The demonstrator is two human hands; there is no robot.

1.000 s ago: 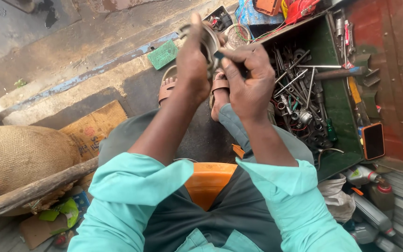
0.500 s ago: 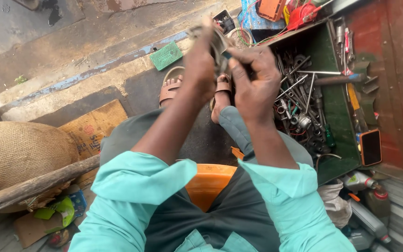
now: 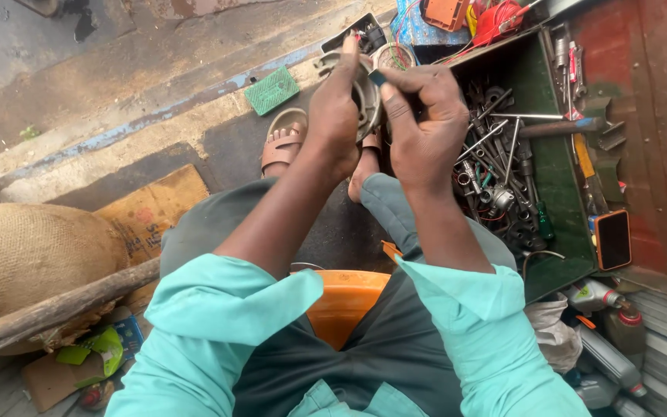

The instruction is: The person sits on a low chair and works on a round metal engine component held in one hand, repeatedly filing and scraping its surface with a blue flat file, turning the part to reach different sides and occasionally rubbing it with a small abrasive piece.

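The round grey metal part (image 3: 364, 93) sits gripped in my left hand (image 3: 335, 116); my right hand (image 3: 426, 123) pinches a small dark tool (image 3: 377, 77) against it, above the green toolbox (image 3: 557, 185).

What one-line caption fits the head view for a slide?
Seated person's left hand grips a round metal part while right hand works on it beside an open toolbox.

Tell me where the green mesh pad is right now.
In the head view the green mesh pad lies flat on the concrete ledge at upper centre, just left of the left hand and above the sandalled foot.
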